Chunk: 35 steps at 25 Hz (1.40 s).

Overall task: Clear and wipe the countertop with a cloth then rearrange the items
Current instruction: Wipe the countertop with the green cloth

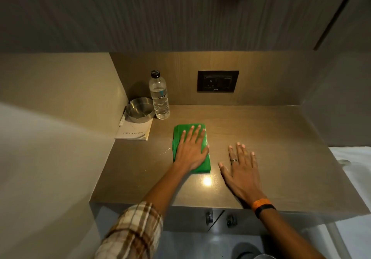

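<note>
The left hand [191,148] lies flat, fingers spread, pressing a folded green cloth [190,148] onto the middle of the desk [281,148]. The right hand [240,170] rests open, palm down, just right of it. In the far left corner stand a bottle [159,96], a metal bowl [139,109] and a booklet [133,132].

Left hand [191,148] flat on green cloth [190,147]; right hand [241,170] apparently resting on countertop [281,148]
</note>
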Available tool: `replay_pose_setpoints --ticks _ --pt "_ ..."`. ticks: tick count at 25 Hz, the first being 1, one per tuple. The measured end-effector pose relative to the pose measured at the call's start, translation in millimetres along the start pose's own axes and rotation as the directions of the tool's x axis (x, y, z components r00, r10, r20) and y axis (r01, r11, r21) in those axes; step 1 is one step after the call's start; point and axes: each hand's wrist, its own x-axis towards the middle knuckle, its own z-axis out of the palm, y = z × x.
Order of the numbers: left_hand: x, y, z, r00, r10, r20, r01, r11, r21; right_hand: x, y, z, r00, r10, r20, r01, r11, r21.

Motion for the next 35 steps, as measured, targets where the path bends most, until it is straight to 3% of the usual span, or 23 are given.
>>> replay_pose_setpoints --ticks 4,6,8,12,14,16,19,22,26,28,30,32,35 --pt "37 -6 -13 0.933 -0.359 -0.010 0.357 0.931 -0.076 1 6 2 1.000 -0.003 -0.022 0.003 1.000 0.000" --pt "10 -2 -11 0.896 -0.442 -0.032 0.435 0.891 -0.125 -2 2 -2 1.000 -0.011 -0.008 0.011 1.000 0.000" --pt "-37 -7 -4 0.915 -0.402 -0.047 0.397 0.914 -0.090 -3 0 -5 1.000 -0.018 -0.010 0.018 1.000 0.004" --pt "-95 -62 -18 0.986 -0.160 0.046 0.160 0.987 -0.007 -6 1 -11 1.000 -0.024 0.011 0.024 0.999 0.028" --pt "-103 -76 -21 0.964 -0.264 -0.003 0.264 0.964 -0.008 -7 0 -12 1.000 -0.020 0.018 0.019 0.999 0.040" --pt "-111 -66 -17 0.884 -0.463 -0.063 0.463 0.886 -0.023 -8 0 -13 1.000 -0.021 0.014 0.020 0.999 0.044" --pt "-137 -35 -8 0.685 -0.710 -0.163 0.701 0.703 -0.116 -9 -1 -14 0.998 -0.055 0.019 0.054 0.997 0.055" --pt "-147 -15 -20 0.578 -0.815 -0.054 0.792 0.575 -0.203 -7 -1 -15 0.998 -0.058 0.017 0.057 0.997 0.052" --pt "-168 -7 -32 0.630 -0.776 0.034 0.766 0.614 -0.193 -15 -17 -32 1.000 -0.017 -0.014 0.017 1.000 0.020" --pt "-170 -28 -45 0.671 -0.740 0.037 0.727 0.648 -0.227 -27 -61 -39 0.978 -0.173 -0.116 0.184 0.979 0.088" --pt "-175 -57 -58 0.691 -0.723 -0.024 0.684 0.664 -0.302 -45 -132 -33 0.895 -0.433 -0.109 0.446 0.853 0.272" --pt "-182 -85 -61 0.733 -0.676 -0.080 0.635 0.721 -0.277 -64 -191 -20 0.754 -0.653 0.069 0.611 0.736 0.292" --pt "-192 -90 -52 0.818 -0.562 -0.122 0.539 0.823 -0.179 -64 -190 -2 0.666 -0.730 0.156 0.700 0.683 0.208"
